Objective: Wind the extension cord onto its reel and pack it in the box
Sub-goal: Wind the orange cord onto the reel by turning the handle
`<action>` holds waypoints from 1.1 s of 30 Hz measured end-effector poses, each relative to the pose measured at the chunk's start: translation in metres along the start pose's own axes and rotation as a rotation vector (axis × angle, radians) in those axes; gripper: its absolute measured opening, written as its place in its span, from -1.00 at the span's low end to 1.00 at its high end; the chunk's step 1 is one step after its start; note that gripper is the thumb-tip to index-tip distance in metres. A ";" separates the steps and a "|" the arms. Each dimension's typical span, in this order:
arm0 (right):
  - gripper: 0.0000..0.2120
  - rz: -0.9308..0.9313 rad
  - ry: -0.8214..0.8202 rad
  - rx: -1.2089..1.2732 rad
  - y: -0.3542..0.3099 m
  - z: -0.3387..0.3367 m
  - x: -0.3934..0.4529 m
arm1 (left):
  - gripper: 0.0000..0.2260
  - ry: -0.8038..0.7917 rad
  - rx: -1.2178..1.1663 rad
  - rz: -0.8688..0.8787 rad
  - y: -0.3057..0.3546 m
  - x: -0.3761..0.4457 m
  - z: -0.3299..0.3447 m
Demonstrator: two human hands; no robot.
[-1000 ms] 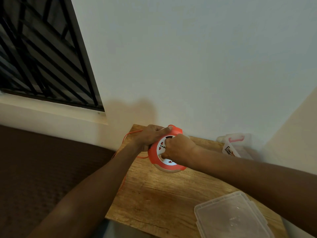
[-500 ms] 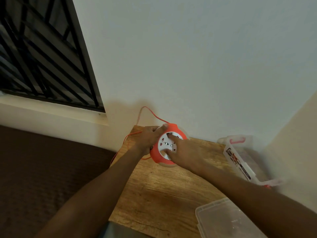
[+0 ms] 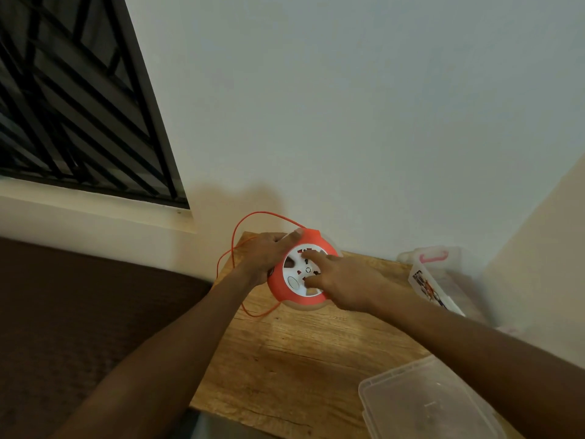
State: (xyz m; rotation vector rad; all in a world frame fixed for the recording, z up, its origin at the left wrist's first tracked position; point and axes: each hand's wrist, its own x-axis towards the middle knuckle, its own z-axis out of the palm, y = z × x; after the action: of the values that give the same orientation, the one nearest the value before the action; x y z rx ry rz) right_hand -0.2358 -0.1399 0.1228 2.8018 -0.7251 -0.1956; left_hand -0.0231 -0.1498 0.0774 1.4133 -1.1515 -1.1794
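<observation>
mid-wind: orange reel [image 3: 299, 274] sitting near the back left corner of the wooden table [image 3: 285, 359], just beside the wall [image 3: 348, 106]. orange cord [image 3: 235, 245] not fully in, one loop arching up against the wall behind the reel, another slack loop trailing off the table's left edge and back under the rim. left hand [image 3: 264, 256] wrapped over the reel's left flank, thumb along the top rim, holding the casing. right hand [image 3: 343, 280] laid on the white socket face, fingers spread, two fingertips [image 3: 311, 255] pressed into it, probably to turn the centre, though any crank or recess hidden under the fingers. next move, judged from this: keep turning the face while bracing the shell, feeding the slack so neither loop snags on the table corner. little room behind and to the left; wall close, edge close. open wood toward the near side. clear lid [image 3: 427, 403] at the near right corner, box [image 3: 433, 280] with a pink handle at the far right, well apart from the reel, free path between.
</observation>
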 end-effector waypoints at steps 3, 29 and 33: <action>-0.51 -0.154 -0.050 -0.164 0.010 -0.010 0.005 | -0.63 -0.022 0.041 0.009 0.001 0.001 0.001; -0.43 0.681 0.191 0.595 -0.021 0.011 0.023 | -0.67 0.110 -0.011 0.058 0.008 0.000 0.019; -0.30 0.787 0.126 1.106 -0.035 0.018 0.023 | -0.68 0.095 0.010 0.035 0.004 0.002 0.017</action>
State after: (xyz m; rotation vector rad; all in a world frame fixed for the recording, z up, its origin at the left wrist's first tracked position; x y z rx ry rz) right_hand -0.2036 -0.1249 0.0943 2.9864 -2.3595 0.7232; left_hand -0.0405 -0.1535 0.0791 1.4360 -1.1134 -1.0724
